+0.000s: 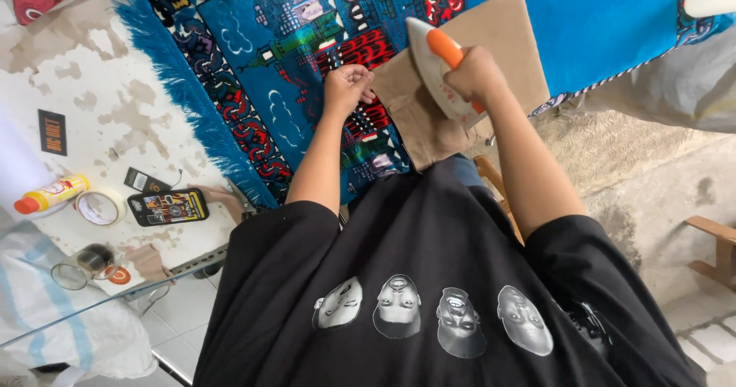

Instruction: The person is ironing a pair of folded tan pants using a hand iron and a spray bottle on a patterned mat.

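A brown cloth (498,31) lies flat on a blue patterned rug with a fringed edge (253,73). My right hand (475,73) grips the orange handle of a white iron (429,65), which rests on the cloth's near part. My left hand (346,88) is curled into a fist at the cloth's left edge and pinches it there. My black printed shirt (429,280) fills the bottom of the view.
On the worn white table to the left are a phone (169,207), a tape roll (98,207), a yellow bottle (52,193), a glass cup (80,266) and a black card (52,132). Wooden chair parts (717,245) stand at the right on the concrete floor.
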